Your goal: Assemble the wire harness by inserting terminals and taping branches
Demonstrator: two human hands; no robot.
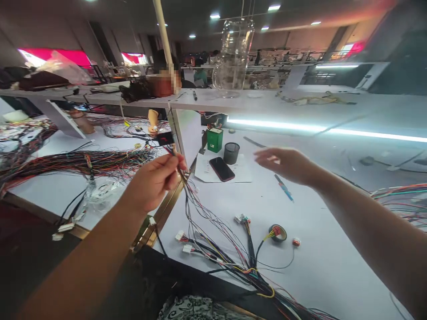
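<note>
Closed in a pinch, my left hand [155,180] holds the upper end of a bundle of thin wires [203,206], raised above the table's left edge. From there the wires run down to a thicker wire harness [253,273] with white connectors [187,249] at the front. My right hand [283,162] hovers over the table with fingers stretched out and nothing visible in them. A dark thin strip [254,142] lies just behind its fingertips. Below that hand is a blue and black pen-like tool [283,187].
A black phone [222,169], a mesh cup [231,153] and a green box [215,139] stand on or by paper sheets. A tape roll [278,232] lies near the harness. Another person's hand [153,130] is across the left table. A glass jug [233,62] tops the shelf [213,101].
</note>
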